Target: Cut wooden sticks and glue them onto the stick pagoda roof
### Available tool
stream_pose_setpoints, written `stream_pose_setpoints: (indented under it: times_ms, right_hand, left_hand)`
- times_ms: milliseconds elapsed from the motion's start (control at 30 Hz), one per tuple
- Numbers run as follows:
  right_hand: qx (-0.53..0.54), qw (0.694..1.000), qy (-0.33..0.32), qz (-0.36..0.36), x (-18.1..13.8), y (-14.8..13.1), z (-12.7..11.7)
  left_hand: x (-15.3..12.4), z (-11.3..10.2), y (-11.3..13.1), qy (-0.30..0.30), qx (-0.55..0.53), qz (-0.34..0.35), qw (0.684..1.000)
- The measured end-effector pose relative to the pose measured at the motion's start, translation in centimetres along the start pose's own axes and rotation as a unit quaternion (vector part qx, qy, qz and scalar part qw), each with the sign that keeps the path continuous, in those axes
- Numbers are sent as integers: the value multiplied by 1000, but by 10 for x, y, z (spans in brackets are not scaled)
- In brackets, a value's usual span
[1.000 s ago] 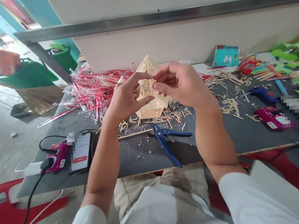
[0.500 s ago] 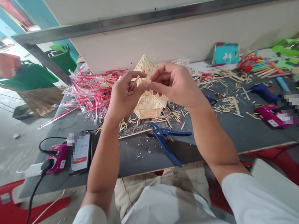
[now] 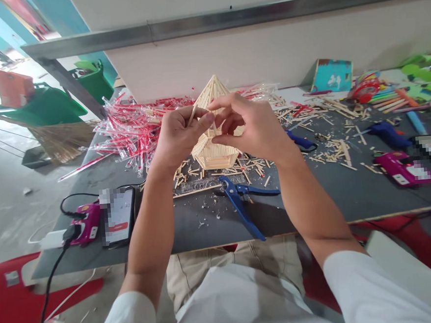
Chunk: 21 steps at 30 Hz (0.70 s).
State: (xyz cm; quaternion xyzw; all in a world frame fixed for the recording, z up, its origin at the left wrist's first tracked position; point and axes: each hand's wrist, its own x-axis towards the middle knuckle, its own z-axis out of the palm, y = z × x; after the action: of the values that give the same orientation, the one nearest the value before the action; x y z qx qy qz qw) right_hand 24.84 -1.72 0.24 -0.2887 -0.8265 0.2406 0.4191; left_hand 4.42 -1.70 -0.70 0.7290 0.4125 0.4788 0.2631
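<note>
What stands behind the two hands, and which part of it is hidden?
Behind the left hand and right hand stands a stick model. Its pointed top and lower tier are visible. The hands cover much of its middle, so details there cannot be told.

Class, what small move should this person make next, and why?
Perhaps ease the thin stick in the left hand toward the stick model, since the stick is already pinched and the model stands just beyond.

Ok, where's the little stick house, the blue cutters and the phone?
Stick house [image 3: 217, 152]: head view, on its lower slatted roof.
Blue cutters [image 3: 238, 202]: head view, on the longer handle.
Phone [image 3: 119, 212]: head view, on its screen.
</note>
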Motion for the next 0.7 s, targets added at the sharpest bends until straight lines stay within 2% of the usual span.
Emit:
stream_pose_setpoints:
  times_ms: [133, 433, 700]
  right_hand:
    - [-19, 999, 1, -36, 1, 4, -2]
    - [-72, 995, -12, -67, 0, 5, -12]
    - [-143, 987, -25, -62, 1, 0, -14]
  left_hand:
    - [0, -2, 2, -6, 5, 6, 1000]
    - [1, -3, 9, -27, 27, 4, 999]
    - [1, 0, 4, -19, 0, -10, 1000]
